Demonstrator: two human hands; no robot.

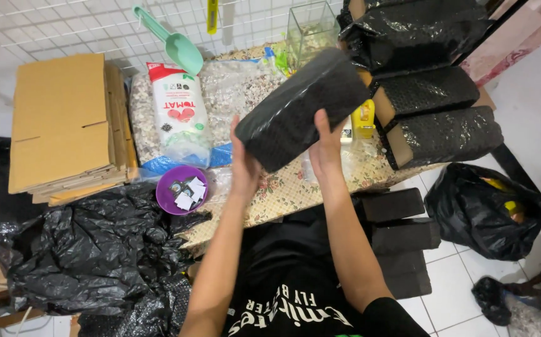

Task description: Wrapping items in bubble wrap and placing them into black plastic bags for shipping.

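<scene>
White floor tiles (454, 284) surround a desk (295, 190) covered with a floral cloth; a white wire grid (64, 22) stands behind it.

Landmark: the purple bowl (180, 187), which holds white paper slips, at the desk's near edge.

Held item: one black wrapped block (301, 106), rectangular, covered in glossy dimpled black film, tilted with its far end raised. It is held in the air above the desk, right of the bowl and beyond it. The left hand (243, 163) presses against its near left end; the right hand (326, 146) clamps its underside with the thumb on top. Each grip is closed on the block.

Counts:
- Wrapped blocks stacked far right of the bowl: three visible (439, 134).
- Dark blocks on the floor, right of the bowl and nearer: three or four (404, 234); exact number unclear.
- Flattened cardboard stack (64, 125), left of the bowl: one.
- Printed white bag (180, 112), just behind the bowl: one.
- Green scoop (170, 40), behind the bowl: one.
- Clear glass container (311, 28), beyond the block: one.
- Loose black plastic sheet (89, 249), left of and below the bowl: one heap.
</scene>
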